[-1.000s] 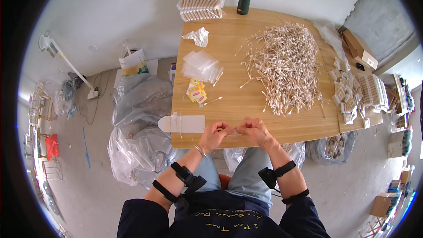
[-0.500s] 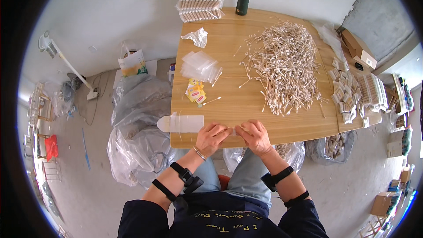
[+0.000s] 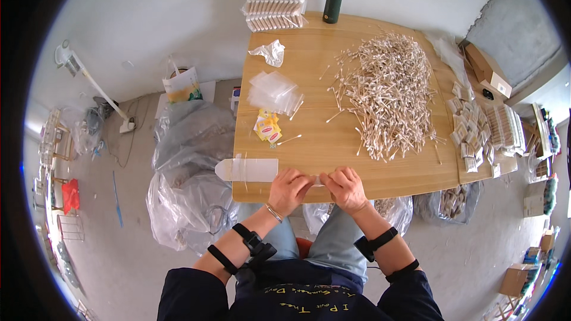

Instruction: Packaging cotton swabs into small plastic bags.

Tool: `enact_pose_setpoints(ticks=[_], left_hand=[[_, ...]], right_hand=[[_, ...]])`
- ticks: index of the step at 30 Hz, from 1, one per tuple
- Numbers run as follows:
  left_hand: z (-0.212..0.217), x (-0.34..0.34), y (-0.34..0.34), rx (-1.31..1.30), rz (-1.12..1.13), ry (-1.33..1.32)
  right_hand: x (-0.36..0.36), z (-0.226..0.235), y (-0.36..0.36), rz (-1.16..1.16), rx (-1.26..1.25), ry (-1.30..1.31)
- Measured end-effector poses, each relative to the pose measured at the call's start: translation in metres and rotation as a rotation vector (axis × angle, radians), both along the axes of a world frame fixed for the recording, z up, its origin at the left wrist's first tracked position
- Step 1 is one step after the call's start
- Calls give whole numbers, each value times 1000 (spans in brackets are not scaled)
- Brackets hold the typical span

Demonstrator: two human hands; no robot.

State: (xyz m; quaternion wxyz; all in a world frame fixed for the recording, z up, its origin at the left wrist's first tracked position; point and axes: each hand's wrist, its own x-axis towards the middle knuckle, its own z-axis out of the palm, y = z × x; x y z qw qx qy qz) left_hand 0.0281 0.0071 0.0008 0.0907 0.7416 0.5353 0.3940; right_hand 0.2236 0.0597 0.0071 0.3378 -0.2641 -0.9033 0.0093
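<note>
At the table's near edge, my left hand (image 3: 289, 189) and my right hand (image 3: 344, 188) meet with fingers pinched. A small whitish, see-through piece (image 3: 317, 181) shows between their fingertips; its kind is mostly hidden. Just left of my left hand lies a white card with a rounded end (image 3: 254, 170), a clear strip across it. Beyond it are small yellow-and-white labels (image 3: 267, 126), a loose cotton swab (image 3: 289, 139) and a fanned stack of clear plastic bags (image 3: 275, 92). A large heap of cotton swabs (image 3: 389, 95) covers the table's right half.
Bagged swab bundles (image 3: 275, 3) and a dark green bottle (image 3: 333, 2) stand at the far edge. A crumpled white wrapper (image 3: 270, 53) lies nearby. Small filled packets (image 3: 470, 125) and a cardboard box (image 3: 488, 70) sit at the right. Large plastic sacks (image 3: 190, 202) rest on the floor at left.
My hands remain together at the near edge, with fingers slightly shifted around the small whitish piece. The whole view has moved slightly; the things on the table lie as before.
</note>
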Motion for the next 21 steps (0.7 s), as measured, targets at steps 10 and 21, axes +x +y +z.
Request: enact_pose_setpoints(ticks=[10,21], left_hand=[[17,0,3,-290,1,-449],[40,3,-10,-249,27,-342]], right_hand=[[-24,20,-1,-141,-422,312],[-21,37,-4,17,-503,224]])
